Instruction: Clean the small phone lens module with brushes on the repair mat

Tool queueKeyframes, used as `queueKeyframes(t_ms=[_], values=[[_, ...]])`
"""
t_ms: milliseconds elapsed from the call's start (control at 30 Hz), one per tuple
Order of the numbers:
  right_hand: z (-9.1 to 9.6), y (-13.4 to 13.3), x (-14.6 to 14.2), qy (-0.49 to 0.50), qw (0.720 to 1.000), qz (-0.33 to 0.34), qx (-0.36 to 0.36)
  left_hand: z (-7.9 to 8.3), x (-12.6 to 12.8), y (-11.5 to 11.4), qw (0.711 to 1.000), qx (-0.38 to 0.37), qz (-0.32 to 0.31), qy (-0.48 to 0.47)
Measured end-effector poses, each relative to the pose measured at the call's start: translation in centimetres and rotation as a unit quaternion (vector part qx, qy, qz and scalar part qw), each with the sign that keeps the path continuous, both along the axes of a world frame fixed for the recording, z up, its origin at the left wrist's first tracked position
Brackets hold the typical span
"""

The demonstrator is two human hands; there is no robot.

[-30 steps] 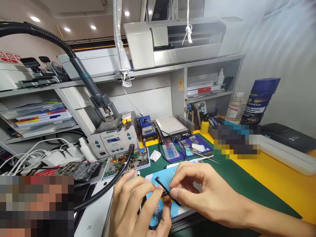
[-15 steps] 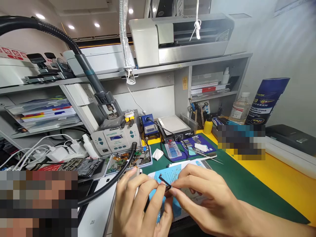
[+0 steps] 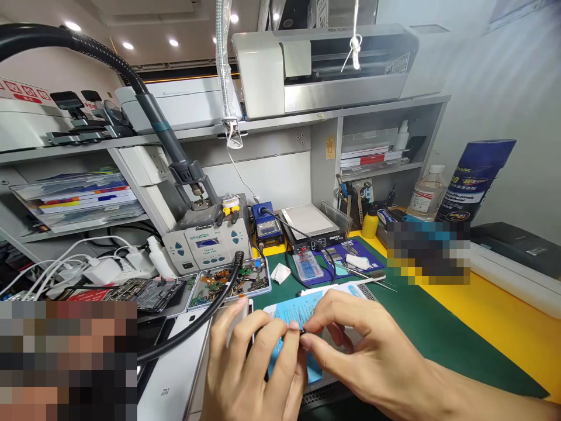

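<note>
Over a blue-and-white printed sheet (image 3: 280,313), my two hands meet at the fingertips. Between them shows a dark bit of a small black flex cable (image 3: 302,331), most of it hidden by the fingers. My right hand (image 3: 377,345) pinches it between thumb and forefinger. The fingers of my left hand (image 3: 254,368) are closed and hold its other end from the left side. Just left of that hand lies a white Mi device (image 3: 170,368) with its back up.
Behind the hands stand a hot-air station (image 3: 208,242), a tray of circuit boards (image 3: 205,292), and a heating plate (image 3: 313,225). Tweezers (image 3: 372,279) and a white brush (image 3: 342,283) lie on the green mat (image 3: 438,327). A black hose (image 3: 197,333) crosses at left.
The black strip that stuck up between the fingertips is now mostly covered. My fingertips have drawn closer together around it.
</note>
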State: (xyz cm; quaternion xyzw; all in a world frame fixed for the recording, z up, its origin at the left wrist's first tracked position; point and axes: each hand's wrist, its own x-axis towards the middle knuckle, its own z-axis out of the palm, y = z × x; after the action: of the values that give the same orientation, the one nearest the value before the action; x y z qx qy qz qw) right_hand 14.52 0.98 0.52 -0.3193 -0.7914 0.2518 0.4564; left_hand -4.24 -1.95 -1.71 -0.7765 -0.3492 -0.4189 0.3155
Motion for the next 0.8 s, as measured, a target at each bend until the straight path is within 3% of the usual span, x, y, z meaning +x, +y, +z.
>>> queueKeyframes(t_ms=[233, 467, 667, 800], values=[[0.0, -0.5, -0.3, 0.007, 0.996, -0.019, 0.083, 0.1, 0.0, 0.3, 1.0, -0.001, 0.011, -0.002], [-0.9, -0.5, -0.7, 0.038, 0.992, -0.022, 0.119, -0.3, 0.1, 0.3, 1.0, 0.01, 0.021, -0.009], [-0.7, -0.5, -0.8, 0.04, 0.999, -0.034, -0.009, -0.1, 0.0, 0.3, 1.0, 0.016, 0.015, -0.006], [-0.5, -0.5, -0.8, 0.041, 0.998, -0.039, -0.022, 0.0, -0.1, 0.4, 1.0, 0.008, 0.016, -0.013]])
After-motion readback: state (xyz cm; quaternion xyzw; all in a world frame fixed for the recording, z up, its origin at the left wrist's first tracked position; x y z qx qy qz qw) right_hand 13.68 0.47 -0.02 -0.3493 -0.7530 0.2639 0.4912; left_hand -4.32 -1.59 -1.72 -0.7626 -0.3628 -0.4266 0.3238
